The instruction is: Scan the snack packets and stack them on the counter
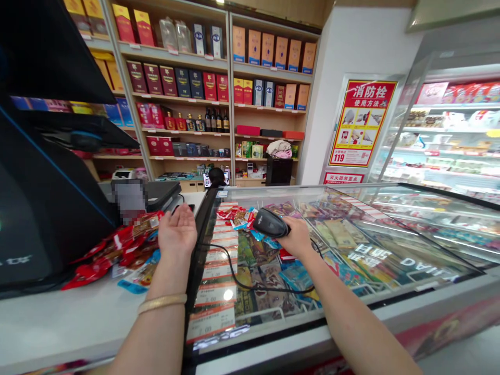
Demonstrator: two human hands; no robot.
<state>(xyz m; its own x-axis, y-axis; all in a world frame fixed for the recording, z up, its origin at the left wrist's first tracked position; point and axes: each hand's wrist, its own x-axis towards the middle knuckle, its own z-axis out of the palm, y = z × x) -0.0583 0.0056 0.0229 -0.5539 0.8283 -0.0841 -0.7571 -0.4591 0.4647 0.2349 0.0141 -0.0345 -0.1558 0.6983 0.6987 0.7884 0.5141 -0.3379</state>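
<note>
My right hand [299, 238] grips a black barcode scanner [270, 223] above the glass lid of the freezer. The scanner's head points left, toward small red and blue snack packets [240, 216] on the glass, and its black cable [234, 273] loops across the lid. My left hand [178, 230] is at the counter's right edge, palm turned up, fingers loosely apart, holding nothing visible. Beside it on the left lies a pile of red snack packets [113, 247], with a blue-edged packet [140, 273] in front. A gold-coloured bangle [162, 302] circles my left wrist.
A black checkout terminal [42, 208] stands at the left on the white counter [78, 323]. Packaged goods show through the freezer glass [344, 239]. Behind are shelves of boxed bottles [191, 86], a person's head [216, 177] and a lit chiller [453, 130].
</note>
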